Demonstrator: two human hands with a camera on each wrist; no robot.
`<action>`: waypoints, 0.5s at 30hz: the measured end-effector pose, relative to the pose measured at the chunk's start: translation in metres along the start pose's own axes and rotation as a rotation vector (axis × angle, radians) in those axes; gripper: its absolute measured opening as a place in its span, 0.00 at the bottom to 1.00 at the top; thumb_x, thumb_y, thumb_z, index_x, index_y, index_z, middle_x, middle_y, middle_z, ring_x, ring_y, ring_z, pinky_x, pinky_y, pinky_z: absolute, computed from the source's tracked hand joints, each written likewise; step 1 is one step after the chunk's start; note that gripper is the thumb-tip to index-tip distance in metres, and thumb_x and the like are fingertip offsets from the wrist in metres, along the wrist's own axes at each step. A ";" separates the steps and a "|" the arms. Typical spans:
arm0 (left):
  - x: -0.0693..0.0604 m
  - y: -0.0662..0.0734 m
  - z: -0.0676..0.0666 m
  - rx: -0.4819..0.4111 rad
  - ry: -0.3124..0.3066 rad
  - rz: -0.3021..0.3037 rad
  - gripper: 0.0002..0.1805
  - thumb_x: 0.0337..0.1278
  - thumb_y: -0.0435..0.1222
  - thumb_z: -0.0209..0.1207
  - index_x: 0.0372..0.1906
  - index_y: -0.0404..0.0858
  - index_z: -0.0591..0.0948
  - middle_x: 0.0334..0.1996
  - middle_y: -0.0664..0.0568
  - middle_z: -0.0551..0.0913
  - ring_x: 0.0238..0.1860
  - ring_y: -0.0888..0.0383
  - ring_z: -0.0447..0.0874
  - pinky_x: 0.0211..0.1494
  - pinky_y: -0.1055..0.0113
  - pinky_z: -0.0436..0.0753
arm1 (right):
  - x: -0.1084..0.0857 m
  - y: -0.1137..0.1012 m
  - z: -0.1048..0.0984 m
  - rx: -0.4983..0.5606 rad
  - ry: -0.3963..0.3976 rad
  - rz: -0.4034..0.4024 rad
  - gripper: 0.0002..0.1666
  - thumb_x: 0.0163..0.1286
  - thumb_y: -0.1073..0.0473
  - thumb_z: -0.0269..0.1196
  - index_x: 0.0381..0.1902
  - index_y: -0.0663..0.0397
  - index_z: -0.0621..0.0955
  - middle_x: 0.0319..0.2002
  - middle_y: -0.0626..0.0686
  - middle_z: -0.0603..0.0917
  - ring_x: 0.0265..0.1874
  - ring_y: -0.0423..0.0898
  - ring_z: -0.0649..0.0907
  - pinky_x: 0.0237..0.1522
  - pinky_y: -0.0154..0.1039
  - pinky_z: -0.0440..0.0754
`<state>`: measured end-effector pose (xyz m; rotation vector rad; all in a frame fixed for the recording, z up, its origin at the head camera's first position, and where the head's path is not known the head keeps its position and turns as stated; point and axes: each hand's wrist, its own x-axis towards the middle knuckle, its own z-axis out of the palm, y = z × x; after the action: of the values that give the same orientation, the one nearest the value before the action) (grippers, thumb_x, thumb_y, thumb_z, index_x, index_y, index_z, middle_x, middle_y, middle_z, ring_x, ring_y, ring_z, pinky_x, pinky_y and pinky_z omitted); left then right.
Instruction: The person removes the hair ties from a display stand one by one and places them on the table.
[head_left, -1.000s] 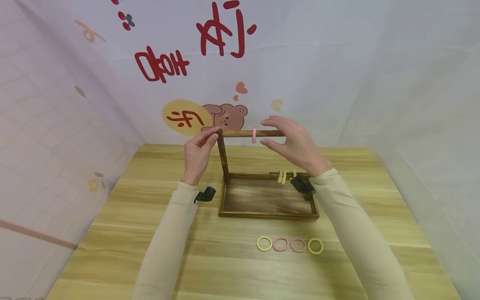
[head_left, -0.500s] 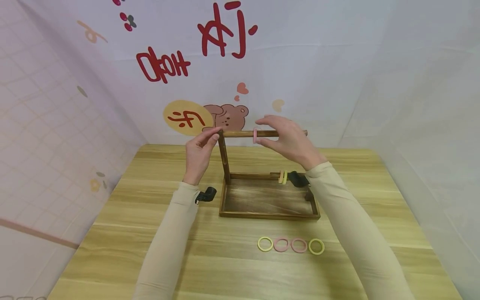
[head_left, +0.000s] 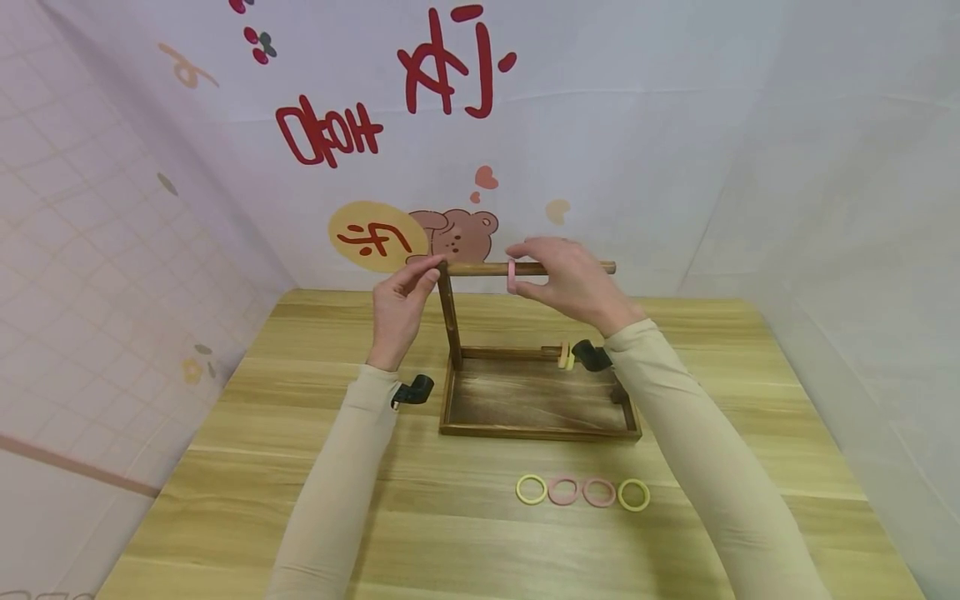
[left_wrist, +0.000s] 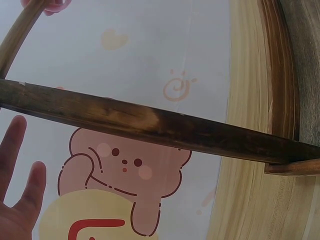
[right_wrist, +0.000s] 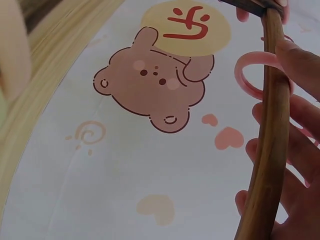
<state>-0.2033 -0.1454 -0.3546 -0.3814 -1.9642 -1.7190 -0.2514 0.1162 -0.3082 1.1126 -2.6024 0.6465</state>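
Around the top rod [head_left: 480, 269] of a wooden rack hangs a pink ring [head_left: 512, 276], also seen in the right wrist view [right_wrist: 243, 75]. My right hand [head_left: 573, 279] pinches this ring between thumb and fingers, which lie on both sides of the rod. At the rod's left end, my left hand [head_left: 396, 321] holds the corner above the upright post [head_left: 450, 321] with its fingertips. In the left wrist view, some of the left hand's fingers [left_wrist: 17, 185] stand extended beside the post [left_wrist: 150, 122]. A yellow and an orange ring [head_left: 564, 355] hang on the lower peg.
The rack's tray base [head_left: 540, 432] stands on the wooden table [head_left: 300, 467]. In front lie a yellow ring [head_left: 532, 477], two pink rings [head_left: 563, 478] and a darker yellow ring [head_left: 633, 481], in a row. A printed cloth [head_left: 637, 150] hangs behind.
My right hand has moved left along the rod, and its fingertips have come from beside the pink ring onto it. The left hand has kept its place at the corner.
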 end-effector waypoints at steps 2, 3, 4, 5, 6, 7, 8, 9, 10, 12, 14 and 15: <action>0.000 0.000 0.000 -0.003 0.000 0.001 0.14 0.71 0.27 0.61 0.56 0.25 0.85 0.53 0.33 0.86 0.49 0.69 0.85 0.57 0.71 0.81 | 0.001 0.000 0.001 -0.027 -0.006 -0.007 0.30 0.70 0.48 0.71 0.64 0.58 0.81 0.60 0.56 0.85 0.62 0.55 0.81 0.69 0.54 0.72; 0.000 0.000 0.000 -0.004 0.000 0.000 0.14 0.71 0.27 0.61 0.56 0.25 0.85 0.53 0.33 0.86 0.49 0.69 0.85 0.57 0.71 0.81 | 0.001 0.000 0.001 -0.037 -0.008 -0.009 0.30 0.70 0.48 0.72 0.63 0.58 0.82 0.60 0.56 0.85 0.62 0.55 0.81 0.69 0.55 0.72; 0.000 0.000 0.000 -0.005 0.000 -0.001 0.14 0.71 0.27 0.61 0.56 0.25 0.85 0.53 0.33 0.86 0.49 0.69 0.85 0.57 0.71 0.80 | 0.001 0.000 0.002 -0.050 -0.010 -0.010 0.30 0.70 0.48 0.72 0.63 0.58 0.82 0.60 0.56 0.85 0.62 0.55 0.81 0.69 0.56 0.71; 0.000 0.000 -0.001 -0.006 0.000 -0.003 0.14 0.71 0.27 0.61 0.56 0.25 0.85 0.53 0.32 0.86 0.49 0.70 0.85 0.57 0.71 0.80 | 0.002 0.000 0.002 -0.061 -0.012 -0.011 0.30 0.70 0.48 0.72 0.63 0.58 0.82 0.60 0.56 0.85 0.62 0.55 0.81 0.69 0.56 0.71; -0.001 0.000 -0.001 -0.007 0.000 -0.004 0.14 0.71 0.27 0.61 0.56 0.25 0.84 0.53 0.32 0.86 0.49 0.70 0.85 0.58 0.71 0.80 | 0.002 0.000 0.003 -0.071 -0.015 -0.011 0.30 0.70 0.48 0.72 0.64 0.58 0.82 0.60 0.56 0.85 0.63 0.55 0.81 0.69 0.57 0.71; -0.001 -0.001 -0.001 -0.008 0.000 -0.004 0.14 0.71 0.27 0.61 0.56 0.25 0.84 0.53 0.32 0.86 0.49 0.70 0.85 0.58 0.71 0.80 | 0.002 -0.001 0.003 -0.078 -0.017 -0.009 0.30 0.69 0.48 0.72 0.64 0.57 0.82 0.60 0.56 0.85 0.63 0.55 0.81 0.69 0.57 0.71; -0.001 -0.001 -0.001 -0.009 0.000 -0.005 0.14 0.71 0.27 0.61 0.56 0.25 0.84 0.53 0.32 0.86 0.49 0.70 0.85 0.58 0.70 0.81 | 0.002 -0.001 0.004 -0.085 -0.019 -0.006 0.31 0.69 0.47 0.72 0.64 0.57 0.82 0.60 0.56 0.85 0.63 0.55 0.81 0.69 0.57 0.71; -0.001 -0.001 -0.001 -0.009 -0.001 -0.004 0.14 0.71 0.27 0.61 0.56 0.25 0.84 0.53 0.32 0.86 0.49 0.70 0.85 0.58 0.70 0.81 | 0.002 -0.001 0.004 -0.090 -0.020 -0.001 0.31 0.69 0.47 0.72 0.64 0.56 0.81 0.60 0.55 0.85 0.64 0.54 0.81 0.69 0.57 0.71; -0.001 -0.001 0.000 -0.010 -0.002 -0.004 0.14 0.71 0.27 0.61 0.56 0.25 0.84 0.53 0.33 0.86 0.49 0.70 0.85 0.58 0.70 0.81 | 0.002 0.000 0.004 -0.095 -0.023 0.003 0.31 0.69 0.47 0.72 0.64 0.56 0.81 0.60 0.55 0.85 0.64 0.54 0.80 0.69 0.57 0.71; -0.001 0.000 0.000 -0.010 -0.003 -0.004 0.14 0.71 0.27 0.61 0.56 0.25 0.84 0.53 0.33 0.86 0.50 0.69 0.85 0.58 0.70 0.81 | 0.002 0.000 0.005 -0.101 -0.022 0.007 0.31 0.69 0.47 0.72 0.65 0.56 0.81 0.60 0.55 0.85 0.64 0.54 0.81 0.69 0.57 0.71; 0.000 0.000 0.000 -0.012 -0.003 -0.003 0.14 0.71 0.27 0.61 0.56 0.25 0.85 0.53 0.33 0.86 0.50 0.69 0.85 0.58 0.70 0.81 | 0.002 0.000 0.005 -0.102 -0.019 0.008 0.31 0.70 0.47 0.72 0.64 0.56 0.81 0.60 0.55 0.85 0.63 0.54 0.81 0.69 0.56 0.71; 0.000 0.000 0.000 -0.011 -0.003 -0.004 0.14 0.71 0.27 0.61 0.56 0.25 0.85 0.53 0.33 0.86 0.50 0.69 0.85 0.58 0.70 0.81 | 0.002 -0.001 0.005 -0.100 -0.019 0.009 0.30 0.70 0.47 0.72 0.64 0.56 0.82 0.60 0.55 0.85 0.63 0.54 0.81 0.69 0.56 0.71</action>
<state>-0.2032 -0.1451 -0.3550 -0.3849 -1.9592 -1.7336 -0.2528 0.1121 -0.3110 1.0822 -2.6260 0.5032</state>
